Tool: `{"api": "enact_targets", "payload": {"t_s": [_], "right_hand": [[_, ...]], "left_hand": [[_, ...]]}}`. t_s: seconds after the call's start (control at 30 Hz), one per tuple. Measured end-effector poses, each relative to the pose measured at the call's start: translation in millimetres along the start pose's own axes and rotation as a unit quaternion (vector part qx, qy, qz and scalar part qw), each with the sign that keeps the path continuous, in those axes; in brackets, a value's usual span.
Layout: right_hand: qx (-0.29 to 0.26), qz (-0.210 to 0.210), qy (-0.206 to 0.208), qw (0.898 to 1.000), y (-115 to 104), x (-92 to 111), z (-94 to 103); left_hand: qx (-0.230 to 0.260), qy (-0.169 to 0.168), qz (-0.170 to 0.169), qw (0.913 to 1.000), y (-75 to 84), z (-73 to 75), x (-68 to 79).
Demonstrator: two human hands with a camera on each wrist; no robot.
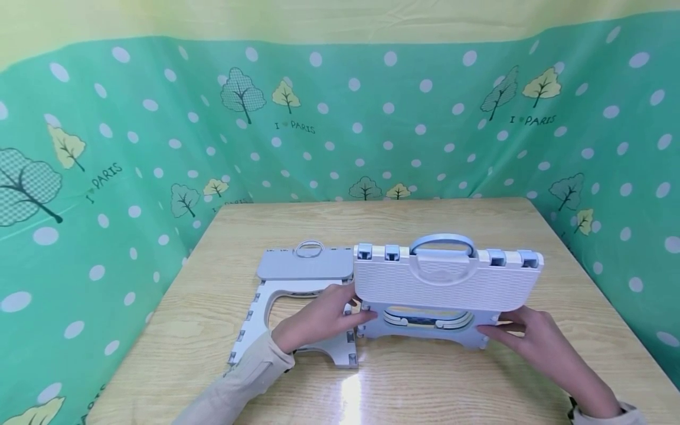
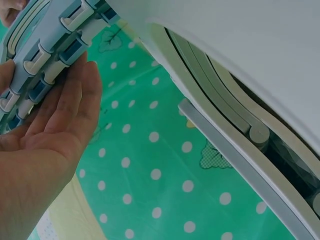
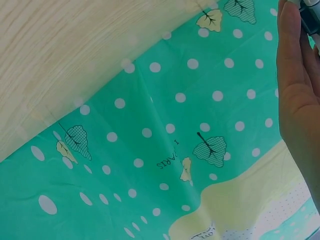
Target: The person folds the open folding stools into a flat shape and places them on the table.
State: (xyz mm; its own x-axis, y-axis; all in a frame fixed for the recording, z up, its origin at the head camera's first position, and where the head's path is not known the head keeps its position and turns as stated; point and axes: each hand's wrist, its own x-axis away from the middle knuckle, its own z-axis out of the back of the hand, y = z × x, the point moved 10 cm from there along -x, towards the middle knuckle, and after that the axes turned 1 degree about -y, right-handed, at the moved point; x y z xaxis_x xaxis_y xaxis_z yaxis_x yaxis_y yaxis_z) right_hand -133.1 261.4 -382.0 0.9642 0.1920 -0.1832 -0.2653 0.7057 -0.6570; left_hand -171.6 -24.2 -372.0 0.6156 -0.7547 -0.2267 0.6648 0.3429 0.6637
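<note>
A white and light-blue folding step stool is partly folded, its seat panel with a loop handle tilted toward me above a blue leg panel. My left hand grips the leg panel's left edge, thumb in front. In the left wrist view, that hand's fingers lie behind the stool's hinged edge. My right hand holds the right edge of the same panel, thumb in front. Only a sliver of the stool shows beside the right hand in the right wrist view.
A second folding stool, grey and white, is on the wooden table at the left, partly behind my left forearm. Its panel looms close in the left wrist view. A green dotted curtain surrounds the table's back and sides.
</note>
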Motion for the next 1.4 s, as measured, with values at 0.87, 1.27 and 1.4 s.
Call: {"api": "enact_targets", "payload": {"t_s": [0.87, 1.27, 1.4], "right_hand": [[0.019, 0.033, 0.014, 0.999, -5, -1, 4.6], [-0.002, 0.046, -0.018, 0.999, -8, -2, -2.1], [-0.031, 0.035, -0.034, 0.998, -7, -2, -7.3]], "left_hand": [[-0.029, 0.001, 0.015, 0.9995, 2.9, 1.3, 2.2], [-0.035, 0.012, 0.016, 0.9992, 0.8, 1.6, 1.2], [-0.029, 0.013, 0.028, 0.9991, -6.3, -0.2, 0.1]]}}
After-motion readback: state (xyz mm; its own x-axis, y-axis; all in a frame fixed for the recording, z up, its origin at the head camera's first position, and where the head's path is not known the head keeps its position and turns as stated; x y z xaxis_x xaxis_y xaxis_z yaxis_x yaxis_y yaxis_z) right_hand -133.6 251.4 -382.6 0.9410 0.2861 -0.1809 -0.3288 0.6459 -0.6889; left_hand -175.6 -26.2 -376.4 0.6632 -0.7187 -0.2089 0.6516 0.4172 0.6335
